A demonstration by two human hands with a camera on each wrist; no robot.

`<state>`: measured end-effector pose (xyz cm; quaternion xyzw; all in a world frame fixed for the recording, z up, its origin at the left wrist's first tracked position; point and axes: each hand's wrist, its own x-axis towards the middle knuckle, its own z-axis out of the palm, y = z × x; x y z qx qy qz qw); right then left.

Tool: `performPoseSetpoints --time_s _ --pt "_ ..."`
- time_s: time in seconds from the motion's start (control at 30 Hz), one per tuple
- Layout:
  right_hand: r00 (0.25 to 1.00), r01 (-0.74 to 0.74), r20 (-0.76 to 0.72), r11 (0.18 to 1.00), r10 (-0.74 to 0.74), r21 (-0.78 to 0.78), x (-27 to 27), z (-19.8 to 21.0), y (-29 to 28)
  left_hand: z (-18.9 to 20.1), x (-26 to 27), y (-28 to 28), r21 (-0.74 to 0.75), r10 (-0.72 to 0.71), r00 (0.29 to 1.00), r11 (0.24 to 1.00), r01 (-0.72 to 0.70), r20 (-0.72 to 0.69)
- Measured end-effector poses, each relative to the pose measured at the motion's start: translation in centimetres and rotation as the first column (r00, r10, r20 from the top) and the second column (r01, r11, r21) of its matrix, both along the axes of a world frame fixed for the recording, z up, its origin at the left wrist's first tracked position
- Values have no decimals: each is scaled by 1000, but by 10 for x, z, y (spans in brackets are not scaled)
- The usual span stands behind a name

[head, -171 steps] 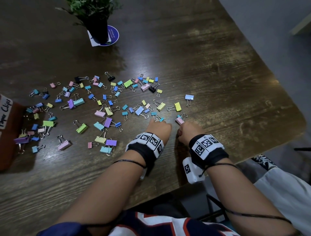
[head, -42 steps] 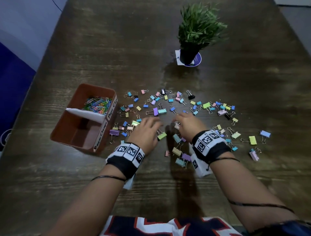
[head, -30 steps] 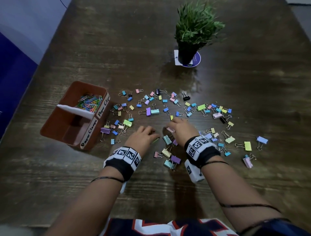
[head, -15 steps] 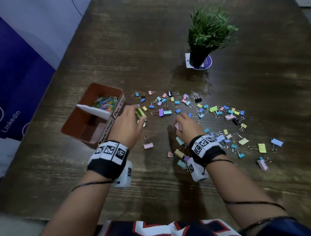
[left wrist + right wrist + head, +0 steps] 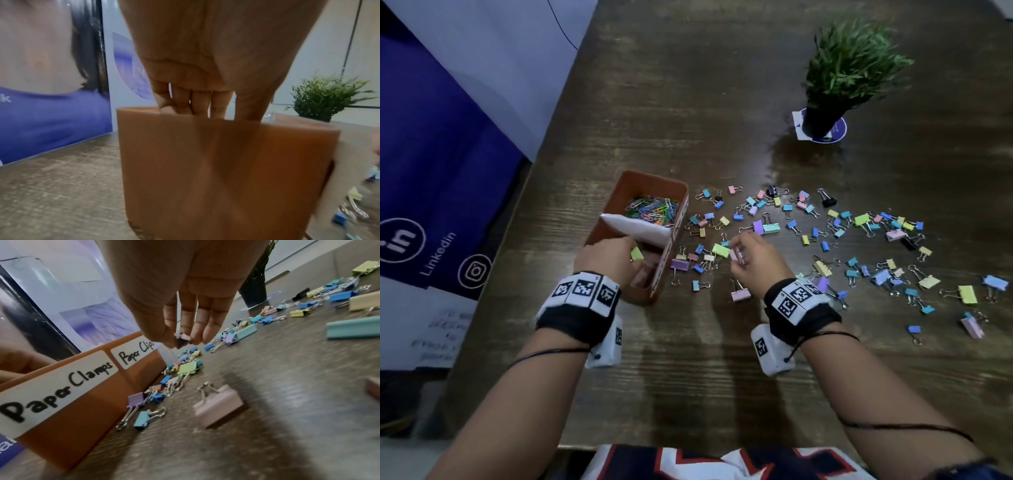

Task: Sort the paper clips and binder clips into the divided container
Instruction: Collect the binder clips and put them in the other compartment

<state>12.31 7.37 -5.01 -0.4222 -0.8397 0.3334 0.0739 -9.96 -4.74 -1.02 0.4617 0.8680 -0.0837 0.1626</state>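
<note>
The left hand point(image 5: 607, 257) hangs over the orange box's point(image 5: 654, 291) near compartment with a yellow-green binder clip point(image 5: 636, 253) at its fingertips. The right hand point(image 5: 751, 262) pinches a small pink clip point(image 5: 183, 339) above the counter point(image 5: 722, 359). These look light, stiff and springy; best pinched across the coloured body, not the wire loops.

The divided container point(image 5: 68, 431) bears two handwritten white labels: "Paper Clamps" point(image 5: 57, 394) on the near compartment, "Paper Clips" point(image 5: 135, 353) on the far. The blue banner point(image 5: 431, 178) reads "Linkedin" point(image 5: 437, 253).
</note>
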Motion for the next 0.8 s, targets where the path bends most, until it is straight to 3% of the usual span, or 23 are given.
performPoseSetpoints --time_s 0.17,0.27,0.37,0.47,0.53,0.63,0.8 --pt "1000 -3 -21 1000 3 -6 -17 -1 -15 -7 -2 -2 -38 -61 995 997 64 73" --pt "995 26 -94 999 -29 -33 -23 3 -18 -12 -13 -14 255 -76 994 965 55 74" --pt "969 28 -245 999 -20 30 -35 13 -24 -16 -21 -33 531 -17 1000 847 23 -16" --pt "906 -48 -400 973 138 227 -60 28 -38 -29 -25 -46 559 82 996 825 -78 18" --pt "861 -134 -425 932 278 337 -81 31 -52 -41 -31 -49 551 56 996 830 -86 70" --pt "830 -285 -356 876 429 390 -104 25 -71 -54 -37 -49 550 -17 994 834 -46 110" --pt "841 -508 -41 815 539 279 -123 16 -82 -55 -37 -48 556 -17 997 831 -29 78"
